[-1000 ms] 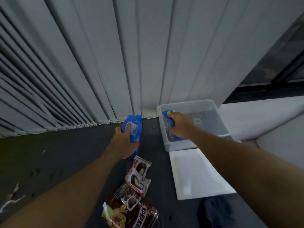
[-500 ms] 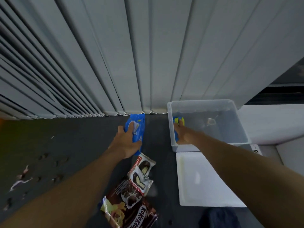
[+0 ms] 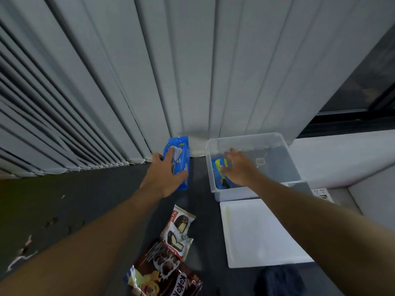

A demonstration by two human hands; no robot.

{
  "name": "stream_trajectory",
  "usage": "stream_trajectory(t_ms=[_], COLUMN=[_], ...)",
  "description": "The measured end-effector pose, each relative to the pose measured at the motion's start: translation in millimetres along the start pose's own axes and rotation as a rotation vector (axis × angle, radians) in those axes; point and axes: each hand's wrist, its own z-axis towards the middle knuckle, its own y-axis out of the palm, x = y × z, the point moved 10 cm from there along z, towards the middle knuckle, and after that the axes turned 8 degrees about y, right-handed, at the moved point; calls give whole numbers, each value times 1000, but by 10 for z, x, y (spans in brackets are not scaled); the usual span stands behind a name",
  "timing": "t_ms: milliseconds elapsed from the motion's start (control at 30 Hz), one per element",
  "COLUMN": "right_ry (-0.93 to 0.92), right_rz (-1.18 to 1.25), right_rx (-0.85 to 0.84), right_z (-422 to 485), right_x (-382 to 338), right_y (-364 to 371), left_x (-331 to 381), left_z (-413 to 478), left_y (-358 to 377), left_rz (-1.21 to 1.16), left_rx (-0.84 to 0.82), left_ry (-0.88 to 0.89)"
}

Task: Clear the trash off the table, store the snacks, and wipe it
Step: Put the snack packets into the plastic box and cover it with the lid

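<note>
One pack [image 3: 181, 151]: being gripped by left hand [image 3: 159, 178], mid-frame.
Binned pack [image 3: 217, 167]: being hovered over by spread right hand [image 3: 239, 170], in bin [image 3: 237, 193].

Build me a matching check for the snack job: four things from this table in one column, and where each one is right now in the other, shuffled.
1. blue snack pack
2. blue and yellow snack pack
3. white lid
4. Koko Krunch bag

A. inside the clear bin
B. flat on the table, just in front of the bin
C. gripped by the left hand
D. nearest the camera, next to the Choco Pie packs

Pairs: 1-C, 2-A, 3-B, 4-D
</note>
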Motion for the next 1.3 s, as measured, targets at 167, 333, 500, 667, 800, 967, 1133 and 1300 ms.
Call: stream_trajectory(t_ms=[167,333,500,667,800,967,1133,1300], right_ry=[58,201,234,224,221,224,225,228], right_rz=[-100,-181,-129,-106,-108,-104,-105,-115], right_rx=[244,298,226,253,281,322,342,350], right_z=[-176,-283,-244,-265,-277,-279,-278,-269], right_x=[488,1184,1444,1428,1407,1416,1410,1411], right_y=[-529,-751,-651,-659,-673,-682,-703,-700], left_x=[455,882,1146,1283,1236,1194,1108,1098], left_z=[167,315,423,583,688,787,777,907], left_y=[25,276,560,896,1263,1645,2023,2078], left_rz=[-24,-21,-10,29,116,121,191,519], left_rx=[26,-20,-86,-140,-233,-357,-633,-670], left_ry=[94,153,199,215,165,102,25,216])
